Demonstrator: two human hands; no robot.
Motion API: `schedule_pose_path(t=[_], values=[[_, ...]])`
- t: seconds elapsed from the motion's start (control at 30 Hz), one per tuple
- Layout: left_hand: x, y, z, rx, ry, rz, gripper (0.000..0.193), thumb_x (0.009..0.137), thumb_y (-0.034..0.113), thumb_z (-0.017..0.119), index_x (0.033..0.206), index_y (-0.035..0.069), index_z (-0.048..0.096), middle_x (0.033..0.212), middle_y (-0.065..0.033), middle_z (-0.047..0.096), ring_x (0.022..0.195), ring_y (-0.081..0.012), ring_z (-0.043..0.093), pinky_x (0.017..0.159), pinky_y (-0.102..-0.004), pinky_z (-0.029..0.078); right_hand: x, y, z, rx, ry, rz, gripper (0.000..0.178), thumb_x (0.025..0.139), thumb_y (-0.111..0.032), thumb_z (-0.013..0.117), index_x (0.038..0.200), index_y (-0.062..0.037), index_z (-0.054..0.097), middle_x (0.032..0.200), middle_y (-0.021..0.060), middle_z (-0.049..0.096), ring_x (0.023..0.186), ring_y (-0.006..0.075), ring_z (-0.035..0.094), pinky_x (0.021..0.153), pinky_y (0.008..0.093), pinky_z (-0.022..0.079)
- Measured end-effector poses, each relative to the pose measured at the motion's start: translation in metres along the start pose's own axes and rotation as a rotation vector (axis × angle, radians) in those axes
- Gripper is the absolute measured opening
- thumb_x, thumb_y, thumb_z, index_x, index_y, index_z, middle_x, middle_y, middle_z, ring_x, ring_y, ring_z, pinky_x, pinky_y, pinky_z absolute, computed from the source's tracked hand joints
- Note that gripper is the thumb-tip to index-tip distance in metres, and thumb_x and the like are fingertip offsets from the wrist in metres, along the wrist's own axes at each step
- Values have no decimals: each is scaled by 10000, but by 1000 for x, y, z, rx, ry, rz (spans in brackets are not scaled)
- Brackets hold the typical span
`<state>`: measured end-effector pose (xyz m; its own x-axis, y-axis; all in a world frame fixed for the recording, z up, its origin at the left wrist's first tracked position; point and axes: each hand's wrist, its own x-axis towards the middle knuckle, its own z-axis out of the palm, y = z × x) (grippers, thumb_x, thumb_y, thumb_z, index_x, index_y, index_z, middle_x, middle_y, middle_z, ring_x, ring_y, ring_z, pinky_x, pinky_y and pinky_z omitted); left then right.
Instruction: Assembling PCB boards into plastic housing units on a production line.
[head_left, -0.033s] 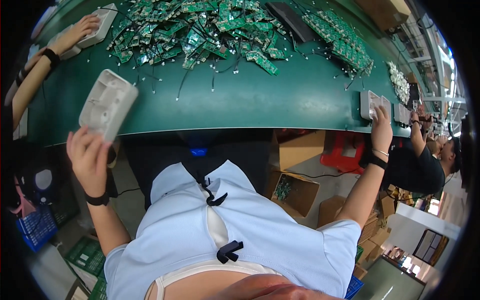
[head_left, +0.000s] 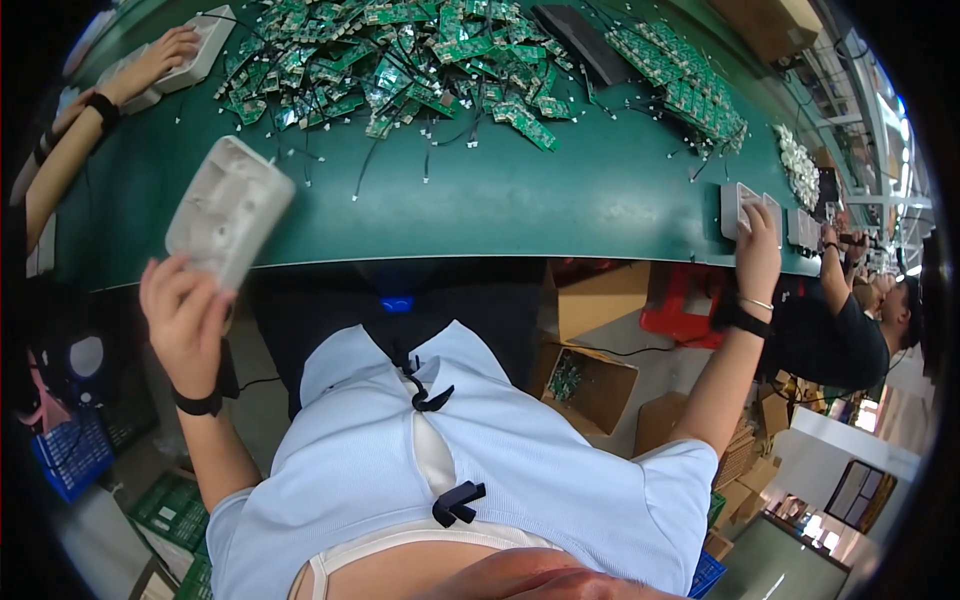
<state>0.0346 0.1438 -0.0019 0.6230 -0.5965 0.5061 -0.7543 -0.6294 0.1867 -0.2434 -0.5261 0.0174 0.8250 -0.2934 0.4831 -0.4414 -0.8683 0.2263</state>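
Note:
My left hand [head_left: 187, 315] is closed on the lower end of a white plastic housing [head_left: 228, 210], its hollow, compartmented inside facing up. It is tilted and held above the front edge of the green table [head_left: 480, 215]. Far to the right, my right hand [head_left: 758, 250] reaches over a second white housing [head_left: 732, 210] near the table edge. Its fingers are bent together at that housing's open side; whatever they pinch is hidden. A heap of green circuit boards [head_left: 390, 75] with black leads and small white connectors covers the back of the table.
Stacked circuit boards [head_left: 680, 85] lie right of a black bar [head_left: 585, 45]. At far left, a co-worker's hand [head_left: 165, 60] rests on white housings. Small white parts [head_left: 797, 165] and another worker [head_left: 835, 330] are at right. Below stand cardboard boxes [head_left: 600, 300] and a red stool [head_left: 685, 310].
The housing in my left hand has shifted slightly right, along with the hand. My right hand has moved a little left, while the housing beneath it stays put.

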Motion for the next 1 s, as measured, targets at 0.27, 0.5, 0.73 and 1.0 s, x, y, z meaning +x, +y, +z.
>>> schedule_pose_path(t=[0.27,0.5,0.73,1.0], values=[[48,83,39,-349,-90,330,236,717,170,857,941,163,782,933,19,690,1100,-264,640,1082,-575,400,138,-240,-6,418,-55,-423,218,903,-55,693,1117,-90,714,1109,69,680,944,334,675,786,389,559],[64,103,71,-415,-92,383,190,756,159,825,941,180,783,902,51,670,1100,-221,632,1074,-568,402,165,-225,12,373,-4,-511,159,917,-66,687,1070,-73,730,1089,81,695,952,301,695,788,361,574],[63,97,81,-426,-113,390,281,760,178,834,1032,164,764,1115,-28,682,1179,-258,609,1102,-562,383,100,-191,-30,1528,-581,484,127,1029,-92,628,1132,-47,687,1178,90,717,1030,170,709,791,283,587],[70,101,90,-601,-184,26,984,671,268,917,1509,85,435,1451,-222,501,1363,-406,475,1169,-567,309,14,-242,-4,2526,-190,739,174,1035,-55,615,1193,11,644,1188,129,704,1020,204,696,846,293,579]])
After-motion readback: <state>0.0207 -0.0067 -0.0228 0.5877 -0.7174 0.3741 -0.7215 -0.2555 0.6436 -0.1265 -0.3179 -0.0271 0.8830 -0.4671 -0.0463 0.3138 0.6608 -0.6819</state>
